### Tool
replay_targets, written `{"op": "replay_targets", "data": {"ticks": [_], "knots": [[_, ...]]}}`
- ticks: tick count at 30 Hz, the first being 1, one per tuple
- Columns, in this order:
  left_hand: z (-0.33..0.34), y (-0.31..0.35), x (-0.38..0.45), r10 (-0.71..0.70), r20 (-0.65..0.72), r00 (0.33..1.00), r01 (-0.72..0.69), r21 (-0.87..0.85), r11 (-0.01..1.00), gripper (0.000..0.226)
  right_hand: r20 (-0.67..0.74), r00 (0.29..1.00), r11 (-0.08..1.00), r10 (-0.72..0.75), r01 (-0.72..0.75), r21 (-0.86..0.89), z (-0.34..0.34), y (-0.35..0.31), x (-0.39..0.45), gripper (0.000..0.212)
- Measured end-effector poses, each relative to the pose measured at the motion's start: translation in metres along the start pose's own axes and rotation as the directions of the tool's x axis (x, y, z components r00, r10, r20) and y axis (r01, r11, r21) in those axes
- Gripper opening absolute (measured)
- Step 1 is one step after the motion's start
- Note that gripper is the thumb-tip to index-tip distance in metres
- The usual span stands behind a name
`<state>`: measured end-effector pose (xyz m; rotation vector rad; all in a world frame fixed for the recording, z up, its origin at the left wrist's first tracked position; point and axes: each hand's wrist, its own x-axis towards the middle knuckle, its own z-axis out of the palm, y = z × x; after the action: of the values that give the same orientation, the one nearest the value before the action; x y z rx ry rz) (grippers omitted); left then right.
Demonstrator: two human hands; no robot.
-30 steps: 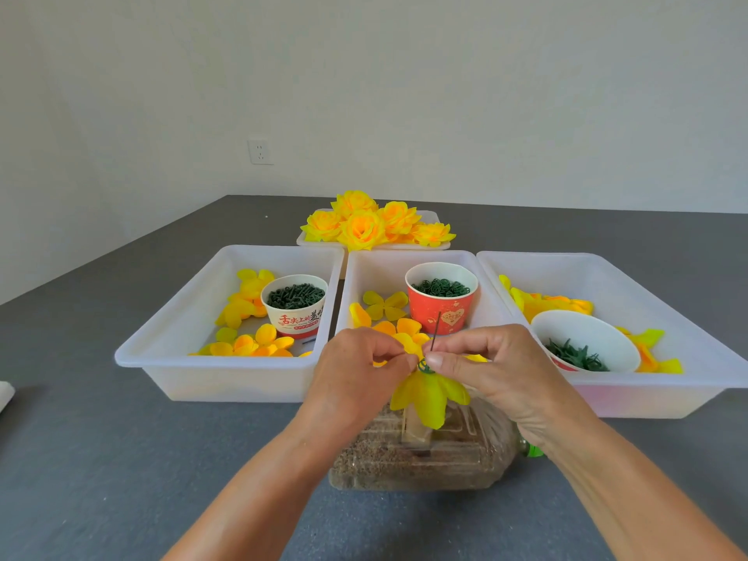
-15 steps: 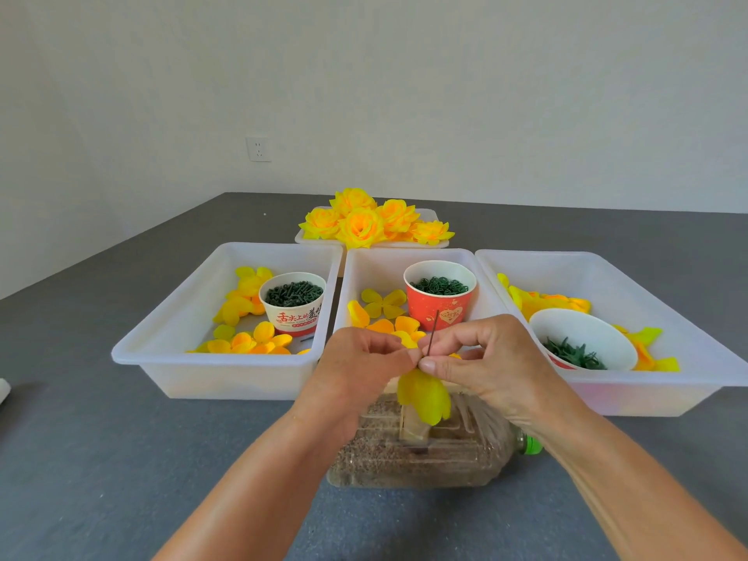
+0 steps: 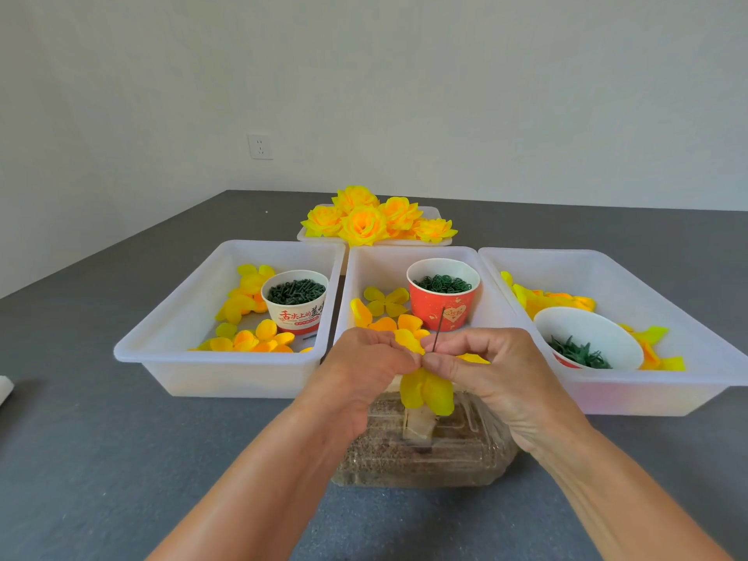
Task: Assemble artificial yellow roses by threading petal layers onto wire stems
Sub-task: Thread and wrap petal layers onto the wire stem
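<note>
While both hands met over the clear container [image 3: 425, 447]:
left hand [image 3: 364, 370]: fingers pinched yellow petal layer [image 3: 427, 388]
right hand [image 3: 481, 366]: fingers pinched wire stem [image 3: 439, 332], upright
petals: hanging below fingers, before middle bin [image 3: 404, 263]
</note>
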<state>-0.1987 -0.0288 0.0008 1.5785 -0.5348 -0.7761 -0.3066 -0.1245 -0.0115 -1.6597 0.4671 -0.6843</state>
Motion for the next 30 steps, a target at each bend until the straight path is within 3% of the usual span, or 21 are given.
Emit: {"op": "replay_targets", "data": {"ticks": [9, 14, 19, 21, 25, 30], "knots": [[0.003, 0.004, -0.006, 0.081, -0.017, 0.997, -0.078, 0.118, 0.990, 0.025, 0.061, 0.998, 0.995, -0.027, 0.033, -0.090, -0.003, -0.004, 0.003, 0.046], [0.002, -0.001, -0.004, 0.067, -0.014, 0.998, -0.064, 0.160, 0.985, 0.025, 0.053, 0.997, 0.989, -0.049, 0.056, -0.137, -0.001, 0.002, 0.001, 0.033], [-0.003, -0.002, -0.003, 0.053, 0.003, 0.999, -0.053, 0.182, 0.982, 0.008, 0.049, 0.998, 0.998, 0.044, -0.046, 0.043, -0.010, 0.007, 0.002, 0.024], [-0.008, -0.002, -0.003, 0.084, -0.032, 0.996, -0.076, 0.198, 0.977, 0.013, 0.000, 0.999, 0.997, 0.033, -0.033, 0.072, -0.016, 0.004, 0.002, 0.014], [-0.015, 0.004, -0.001, 0.158, -0.107, 0.982, -0.137, 0.185, 0.973, 0.011, -0.003, 1.000, 1.000, -0.030, 0.030, 0.003, -0.013, -0.001, 0.004, 0.009], [-0.008, 0.003, -0.005, 0.174, -0.093, 0.980, -0.160, 0.148, 0.976, 0.006, 0.072, 0.995, 0.991, -0.072, 0.080, -0.107, -0.001, 0.002, 0.007, 0.013]]}}
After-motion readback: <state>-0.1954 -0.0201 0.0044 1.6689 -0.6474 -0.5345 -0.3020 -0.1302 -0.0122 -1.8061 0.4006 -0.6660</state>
